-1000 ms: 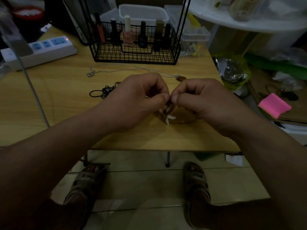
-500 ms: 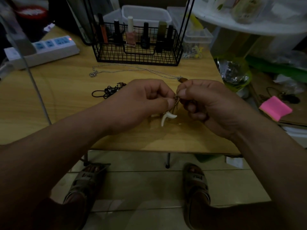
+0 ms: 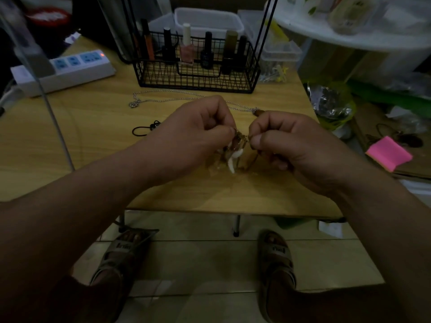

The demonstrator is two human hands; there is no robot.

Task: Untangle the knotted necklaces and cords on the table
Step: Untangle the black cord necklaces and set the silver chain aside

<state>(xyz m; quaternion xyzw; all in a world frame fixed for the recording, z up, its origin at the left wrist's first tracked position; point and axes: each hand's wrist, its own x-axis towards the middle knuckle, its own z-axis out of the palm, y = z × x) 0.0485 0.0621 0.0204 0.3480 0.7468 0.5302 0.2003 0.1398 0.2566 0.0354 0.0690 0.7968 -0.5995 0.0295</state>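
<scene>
My left hand (image 3: 193, 136) and right hand (image 3: 291, 143) both pinch the knotted necklace (image 3: 240, 137) just above the surface (image 3: 93, 141), fingers (image 3: 258, 139) curled tight on it. The strand runs left to right between them, white pendants (image 3: 233, 159) dangling downward. A silver chain (image 3: 168, 94) lies crosswise behind.

Bare table (image 3: 70, 145) lay open at left of frame. A wire basket (image 3: 198, 78) blocked the top centre, a power strip (image 3: 67, 73) the upper left; a silver chain (image 3: 168, 95) and black cord (image 3: 142, 131) lay between.
</scene>
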